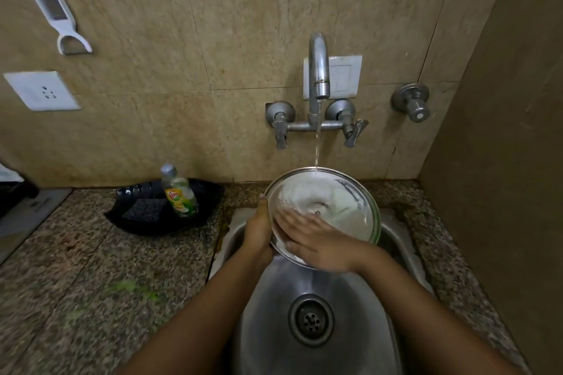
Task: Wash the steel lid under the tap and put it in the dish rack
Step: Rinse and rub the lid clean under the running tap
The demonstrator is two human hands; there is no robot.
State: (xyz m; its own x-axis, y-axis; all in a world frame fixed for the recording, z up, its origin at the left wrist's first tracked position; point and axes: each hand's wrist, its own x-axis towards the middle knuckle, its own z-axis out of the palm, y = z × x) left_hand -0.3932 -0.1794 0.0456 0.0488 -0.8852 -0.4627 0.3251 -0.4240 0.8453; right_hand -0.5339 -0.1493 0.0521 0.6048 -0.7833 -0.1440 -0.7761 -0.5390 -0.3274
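The round steel lid (344, 204) is held tilted over the steel sink (359, 298), its soapy inner face turned toward me. A thin stream of water from the tap (319, 70) falls onto its upper rim. My left hand (258, 231) grips the lid's left edge, thumb along the rim. My right hand (316, 242) lies flat on the lower inner face, fingers spread and blurred. No dish rack is in view.
On the granite counter to the left, a black tray (146, 222) holds a dish soap bottle (179, 192) and a dark scrub pad (145, 210). Two tap handles (280, 128) stick out from the tiled wall. A side wall (502, 161) closes the right.
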